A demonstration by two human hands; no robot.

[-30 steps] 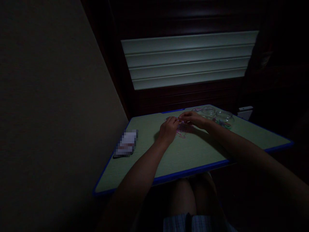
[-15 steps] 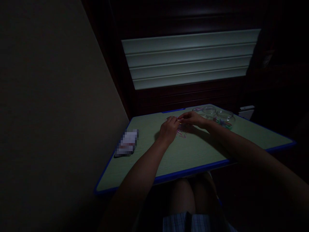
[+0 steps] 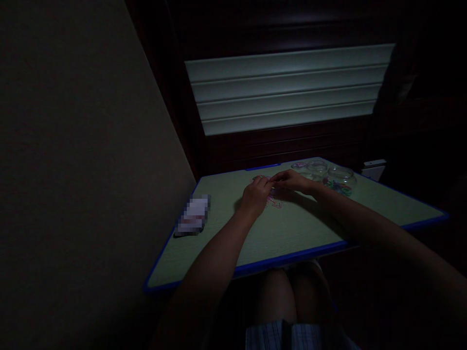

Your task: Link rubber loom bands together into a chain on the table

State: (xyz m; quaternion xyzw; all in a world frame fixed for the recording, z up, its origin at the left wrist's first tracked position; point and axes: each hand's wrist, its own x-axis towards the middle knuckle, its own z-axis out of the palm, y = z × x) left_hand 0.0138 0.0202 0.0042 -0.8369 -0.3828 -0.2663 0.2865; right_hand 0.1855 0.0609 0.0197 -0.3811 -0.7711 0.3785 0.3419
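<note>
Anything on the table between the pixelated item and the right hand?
Yes. In the head view: the left hand, then a scatter of small pinkish pieces, partly hidden from view.

Very dim! The slatted panel (image 3: 288,92) shows palest, a soft shadow runs from beneath the right hand (image 3: 292,180) across the tabletop (image 3: 288,233), blocky pixels mask one item (image 3: 194,215), upper right sinks into black.

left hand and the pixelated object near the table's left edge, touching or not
Apart. The head view shows pale green tabletop between the left hand and the pixelated object.
</note>
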